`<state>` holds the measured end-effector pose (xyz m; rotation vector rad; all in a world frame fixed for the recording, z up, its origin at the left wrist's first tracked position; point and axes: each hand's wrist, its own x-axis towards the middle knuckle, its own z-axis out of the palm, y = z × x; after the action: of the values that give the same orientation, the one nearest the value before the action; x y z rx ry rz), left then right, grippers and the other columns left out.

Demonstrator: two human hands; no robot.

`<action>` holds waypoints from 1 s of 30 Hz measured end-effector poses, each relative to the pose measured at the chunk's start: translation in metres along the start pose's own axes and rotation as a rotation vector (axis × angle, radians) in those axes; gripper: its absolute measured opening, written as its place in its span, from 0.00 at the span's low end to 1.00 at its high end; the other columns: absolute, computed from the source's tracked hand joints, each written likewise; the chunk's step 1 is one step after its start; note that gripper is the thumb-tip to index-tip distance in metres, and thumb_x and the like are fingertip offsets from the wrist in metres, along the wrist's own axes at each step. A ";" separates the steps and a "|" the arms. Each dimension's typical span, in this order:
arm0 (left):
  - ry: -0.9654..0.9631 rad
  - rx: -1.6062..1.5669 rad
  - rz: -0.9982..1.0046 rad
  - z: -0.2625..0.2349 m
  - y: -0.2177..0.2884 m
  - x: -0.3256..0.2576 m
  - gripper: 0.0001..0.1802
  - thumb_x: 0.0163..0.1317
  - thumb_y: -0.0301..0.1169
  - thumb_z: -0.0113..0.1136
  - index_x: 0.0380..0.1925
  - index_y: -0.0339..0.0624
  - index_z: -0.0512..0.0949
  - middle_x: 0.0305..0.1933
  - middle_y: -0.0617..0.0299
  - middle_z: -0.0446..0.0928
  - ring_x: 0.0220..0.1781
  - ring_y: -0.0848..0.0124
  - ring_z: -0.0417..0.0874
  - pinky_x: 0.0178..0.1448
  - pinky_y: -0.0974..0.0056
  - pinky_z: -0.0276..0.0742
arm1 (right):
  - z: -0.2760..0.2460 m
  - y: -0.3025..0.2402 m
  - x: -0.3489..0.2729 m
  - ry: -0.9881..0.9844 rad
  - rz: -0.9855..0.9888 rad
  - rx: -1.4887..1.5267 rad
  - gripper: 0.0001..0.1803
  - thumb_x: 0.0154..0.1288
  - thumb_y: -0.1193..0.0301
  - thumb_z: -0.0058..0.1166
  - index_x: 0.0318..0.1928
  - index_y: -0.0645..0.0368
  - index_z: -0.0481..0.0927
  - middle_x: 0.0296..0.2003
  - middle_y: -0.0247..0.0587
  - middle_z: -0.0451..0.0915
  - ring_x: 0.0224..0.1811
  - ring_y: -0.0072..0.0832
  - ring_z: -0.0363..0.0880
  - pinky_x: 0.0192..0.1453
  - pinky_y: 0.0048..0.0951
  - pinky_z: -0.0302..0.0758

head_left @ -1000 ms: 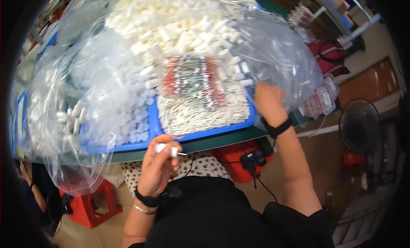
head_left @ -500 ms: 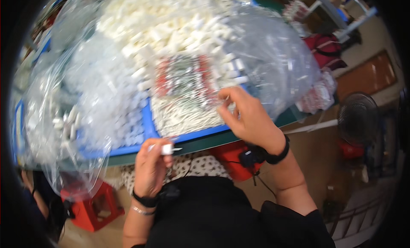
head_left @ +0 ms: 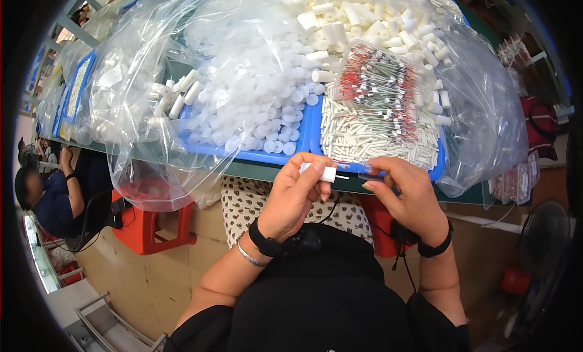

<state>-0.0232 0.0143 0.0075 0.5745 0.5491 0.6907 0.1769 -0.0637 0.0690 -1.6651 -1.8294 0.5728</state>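
My left hand [head_left: 296, 191] pinches a short white cylinder [head_left: 328, 174] between thumb and fingers. A thin white pin [head_left: 342, 178] sticks out of the cylinder's right end. Just to its right is my right hand [head_left: 407, 194], thumb and fingertips curled toward each other around something small and see-through that I cannot make out. Beyond the hands, a blue tray [head_left: 314, 130] contains thin white tubes [head_left: 346, 136]. On these lies a clear box [head_left: 346, 100] of small components with red wires and metal pins.
Translucent round discs [head_left: 267, 118] fill the neighbouring tray section under clear plastic bags [head_left: 146, 109]. White foam-like cylinders [head_left: 388, 24] are heaped at the back. Red stools [head_left: 146, 224] stand below the table. Another person [head_left: 54, 188] sits at far left.
My view has swung left. The right hand has come away from the tray's wired parts, close beside the cylinder in my left hand. The left hand still grips that cylinder.
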 end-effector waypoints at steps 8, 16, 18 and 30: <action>0.043 0.063 0.075 0.013 -0.011 -0.001 0.08 0.74 0.31 0.52 0.46 0.39 0.70 0.42 0.59 0.76 0.34 0.77 0.75 0.39 0.70 0.74 | 0.034 -0.009 -0.003 0.020 0.107 0.255 0.15 0.62 0.74 0.64 0.47 0.64 0.76 0.31 0.43 0.81 0.24 0.32 0.79 0.29 0.31 0.74; -0.203 0.500 0.296 0.002 -0.018 -0.004 0.17 0.70 0.25 0.52 0.58 0.39 0.70 0.59 0.60 0.68 0.59 0.73 0.71 0.64 0.66 0.68 | 0.042 -0.005 0.002 0.061 -0.183 0.106 0.13 0.58 0.80 0.60 0.44 0.64 0.76 0.32 0.48 0.80 0.31 0.43 0.81 0.34 0.36 0.76; -0.308 0.455 0.306 0.007 -0.020 -0.003 0.21 0.70 0.26 0.53 0.62 0.39 0.68 0.68 0.55 0.65 0.70 0.67 0.66 0.71 0.62 0.63 | 0.044 -0.006 0.004 0.057 -0.248 0.139 0.13 0.58 0.81 0.60 0.44 0.65 0.76 0.33 0.48 0.80 0.32 0.44 0.82 0.34 0.37 0.76; -0.194 -0.194 0.002 0.010 -0.014 0.002 0.29 0.78 0.41 0.31 0.72 0.35 0.56 0.77 0.52 0.55 0.77 0.62 0.59 0.79 0.56 0.53 | 0.064 -0.010 0.015 0.167 -0.176 0.071 0.18 0.62 0.73 0.62 0.50 0.63 0.73 0.39 0.47 0.76 0.34 0.46 0.79 0.36 0.40 0.76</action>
<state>-0.0101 0.0036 0.0048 0.4545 0.2968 0.6736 0.1252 -0.0454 0.0309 -1.4427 -1.7893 0.4060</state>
